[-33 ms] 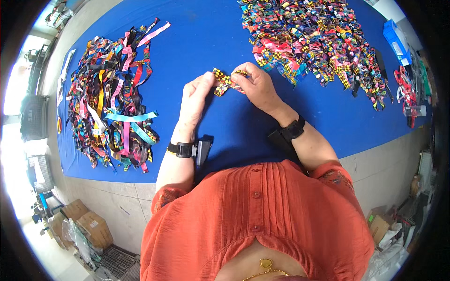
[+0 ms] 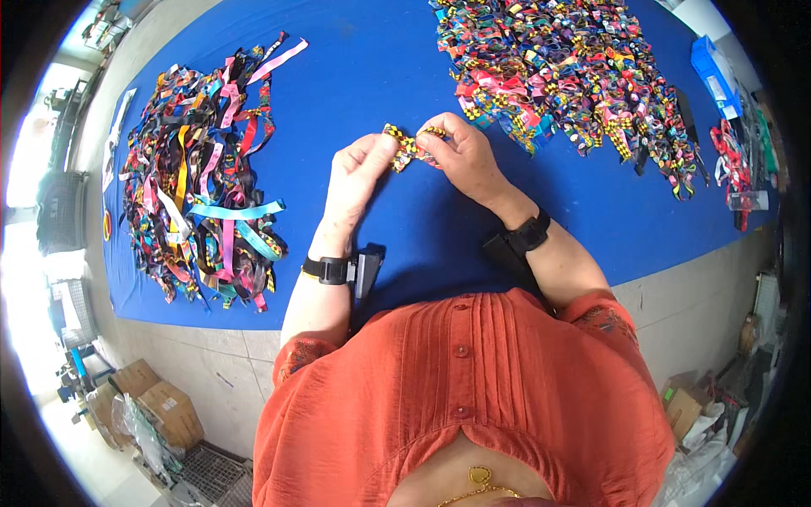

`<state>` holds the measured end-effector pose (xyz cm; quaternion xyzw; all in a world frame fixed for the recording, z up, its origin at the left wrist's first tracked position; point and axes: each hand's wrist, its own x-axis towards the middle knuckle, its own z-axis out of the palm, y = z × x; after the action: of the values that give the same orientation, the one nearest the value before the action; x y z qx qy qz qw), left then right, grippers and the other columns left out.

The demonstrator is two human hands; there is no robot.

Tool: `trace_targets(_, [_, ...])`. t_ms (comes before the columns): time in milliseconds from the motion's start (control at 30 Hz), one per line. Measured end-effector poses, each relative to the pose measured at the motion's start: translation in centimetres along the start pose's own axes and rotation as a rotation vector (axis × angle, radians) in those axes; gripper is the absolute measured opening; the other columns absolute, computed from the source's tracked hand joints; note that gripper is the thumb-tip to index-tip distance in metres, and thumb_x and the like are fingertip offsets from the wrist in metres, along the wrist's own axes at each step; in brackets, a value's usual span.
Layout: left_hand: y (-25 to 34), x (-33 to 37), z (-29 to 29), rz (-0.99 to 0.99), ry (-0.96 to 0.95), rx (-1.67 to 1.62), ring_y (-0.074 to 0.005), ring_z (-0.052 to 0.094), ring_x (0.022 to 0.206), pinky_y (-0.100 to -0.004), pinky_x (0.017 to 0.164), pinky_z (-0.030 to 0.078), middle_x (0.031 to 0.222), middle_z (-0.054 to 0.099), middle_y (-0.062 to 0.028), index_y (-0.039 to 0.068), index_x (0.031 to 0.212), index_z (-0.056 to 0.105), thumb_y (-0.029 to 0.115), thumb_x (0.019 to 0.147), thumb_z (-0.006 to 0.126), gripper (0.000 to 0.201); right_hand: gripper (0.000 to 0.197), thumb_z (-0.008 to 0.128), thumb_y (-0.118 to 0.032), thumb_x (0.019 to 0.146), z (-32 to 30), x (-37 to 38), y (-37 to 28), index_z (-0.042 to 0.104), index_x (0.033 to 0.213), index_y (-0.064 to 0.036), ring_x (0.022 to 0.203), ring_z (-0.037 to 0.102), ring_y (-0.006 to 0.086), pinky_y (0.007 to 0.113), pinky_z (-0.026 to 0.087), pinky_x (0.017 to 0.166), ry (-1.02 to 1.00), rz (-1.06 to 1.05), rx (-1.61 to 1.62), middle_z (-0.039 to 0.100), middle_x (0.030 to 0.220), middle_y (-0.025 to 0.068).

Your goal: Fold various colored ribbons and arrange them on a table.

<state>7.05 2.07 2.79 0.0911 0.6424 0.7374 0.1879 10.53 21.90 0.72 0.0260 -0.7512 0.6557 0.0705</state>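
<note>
A short patterned ribbon (image 2: 404, 152) with yellow-and-black checks and some red is pinched between my two hands above the blue cloth. My left hand (image 2: 359, 169) grips its left end, thumb pressed over the fabric. At the other end, my right hand (image 2: 463, 154) closes thumb and forefinger on it. Bunched folds show between my hands, but the fingers hide part of the ribbon, so its full shape cannot be made out.
A loose heap of long ribbons (image 2: 194, 186) lies on the blue tablecloth (image 2: 355, 68) to the left. Many looped ribbon pieces (image 2: 574, 76) cover the far right. Beyond them sits a blue plastic bin (image 2: 715, 76). Cardboard boxes (image 2: 169, 411) stand below at left.
My left hand has shifted slightly to the right, its thumb further over the ribbon, and less of the ribbon shows. My right hand looks unmoved.
</note>
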Motion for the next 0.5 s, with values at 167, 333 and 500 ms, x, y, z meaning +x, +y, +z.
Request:
trace_targets(167, [-0.6, 0.2, 0.7, 0.027, -0.103, -0.021, -0.0091, 0.067, 0.088, -0.0225, 0.081, 0.051, 0.095, 0.073, -0.0052, 0.0, 0.106, 0.068, 0.009, 0.096, 0.07, 0.014, 0.01, 0.063, -0.011, 0.1, 0.0, -0.1, -0.4, 0.064, 0.103, -0.0019, 0.08, 0.062, 0.0047, 0.022, 0.052, 0.07, -0.012, -0.01, 0.007, 0.067, 0.089, 0.0015])
trace_targets(333, [-1.4, 0.5, 0.8, 0.031, -0.114, -0.042, -0.0091, 0.067, 0.087, -0.0227, 0.08, 0.051, 0.094, 0.074, -0.0059, 0.0, 0.107, 0.067, 0.01, 0.096, 0.069, 0.015, 0.014, 0.067, -0.013, 0.096, 0.0, 0.0, 0.2, 0.065, 0.101, -0.0003, 0.081, 0.069, 0.0101, 0.027, 0.056, 0.071, -0.005, -0.001, 0.077, 0.072, 0.089, 0.0072])
trace_targets(500, [-1.2, 0.4, 1.0, 0.016, -0.1, -0.043, -0.0076, 0.066, 0.084, -0.0211, 0.074, 0.049, 0.091, 0.073, -0.0053, 0.001, 0.105, 0.067, 0.011, 0.097, 0.069, 0.013, 0.012, 0.066, -0.013, 0.097, 0.1, -0.2, -0.9, 0.065, 0.1, -0.0011, 0.081, 0.069, 0.0086, 0.026, 0.056, 0.069, -0.021, 0.031, 0.134, 0.071, 0.089, 0.0058])
